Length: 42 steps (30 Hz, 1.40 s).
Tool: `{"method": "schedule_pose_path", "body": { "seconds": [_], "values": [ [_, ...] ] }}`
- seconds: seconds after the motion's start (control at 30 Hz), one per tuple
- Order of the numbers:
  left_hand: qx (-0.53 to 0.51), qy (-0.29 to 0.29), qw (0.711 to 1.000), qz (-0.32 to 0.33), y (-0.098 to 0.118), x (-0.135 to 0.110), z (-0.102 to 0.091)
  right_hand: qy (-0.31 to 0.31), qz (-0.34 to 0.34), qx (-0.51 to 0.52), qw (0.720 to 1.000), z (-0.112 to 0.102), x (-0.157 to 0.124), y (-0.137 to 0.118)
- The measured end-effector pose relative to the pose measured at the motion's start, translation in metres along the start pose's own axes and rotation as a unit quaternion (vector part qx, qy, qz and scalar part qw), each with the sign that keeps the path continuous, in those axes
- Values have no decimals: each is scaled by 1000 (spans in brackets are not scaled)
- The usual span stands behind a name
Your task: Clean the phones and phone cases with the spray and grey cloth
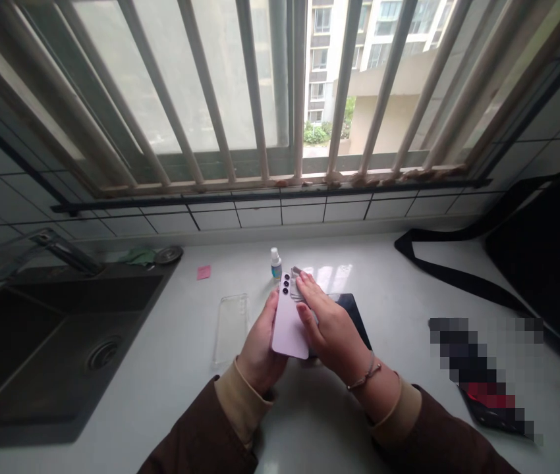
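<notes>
A lilac phone (290, 329) is tilted up over the counter, its back with three camera lenses facing me. My left hand (258, 345) is closed around its left edge. Under the fingers of my right hand (328, 324), a light grey cloth (296, 284) is pressed to the phone's upper right, beside the lenses. Just beyond the phone stands a small spray bottle (275, 264) with a white cap. To the left, a clear phone case (231, 329) lies on the counter. A dark flat tablet-like object (354, 315) is partly hidden behind my right hand.
At left, a dark sink (80, 418) is set into the white counter, with a faucet (70, 251) and a metal strainer (168, 255) behind. A pink paper (203, 272) lies nearby. A black bag (551, 263) with straps and a pixelated dark item (495, 415) are at right. A barred window rises behind.
</notes>
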<state>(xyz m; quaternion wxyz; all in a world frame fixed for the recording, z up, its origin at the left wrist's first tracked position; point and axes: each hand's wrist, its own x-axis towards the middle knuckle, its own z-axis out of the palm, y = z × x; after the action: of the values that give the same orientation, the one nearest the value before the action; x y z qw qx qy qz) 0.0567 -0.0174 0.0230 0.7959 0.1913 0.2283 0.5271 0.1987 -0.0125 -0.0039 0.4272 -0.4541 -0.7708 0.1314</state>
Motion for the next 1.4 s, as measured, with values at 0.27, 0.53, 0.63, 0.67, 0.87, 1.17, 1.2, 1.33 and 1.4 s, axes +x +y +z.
{"method": "schedule_pose_path", "body": {
  "seconds": [0.27, 0.53, 0.63, 0.67, 0.87, 1.17, 1.2, 1.33, 1.4],
  "values": [
    [128, 10, 991, -30, 2, -5, -12, 80, 41, 49, 995, -7, 0, -1],
    [240, -22, 970, -34, 4, -9, -10, 117, 37, 74, 990, -13, 0, -6],
    [227, -12, 974, -22, 6, -10, -11, 112, 87, 71, 987, -11, 0, -2],
    [220, -5, 975, -16, 7, -10, -12, 111, 106, 72, 986, -10, 0, -1],
    [241, 8, 970, -13, 10, -9, -13, 114, 144, 93, 979, -7, 0, 1],
    [275, -52, 959, -47, 9, -9, -12, 130, 1, 48, 990, -16, -1, -6],
    [273, -45, 960, -44, 9, -8, -12, 127, -36, 26, 991, -16, 0, -6],
    [221, 12, 974, -56, 8, -7, -15, 97, -113, -22, 989, -13, 1, -2],
    [179, 40, 981, -67, 7, -7, -16, 76, -118, -25, 990, -12, 1, -1]
  ]
}}
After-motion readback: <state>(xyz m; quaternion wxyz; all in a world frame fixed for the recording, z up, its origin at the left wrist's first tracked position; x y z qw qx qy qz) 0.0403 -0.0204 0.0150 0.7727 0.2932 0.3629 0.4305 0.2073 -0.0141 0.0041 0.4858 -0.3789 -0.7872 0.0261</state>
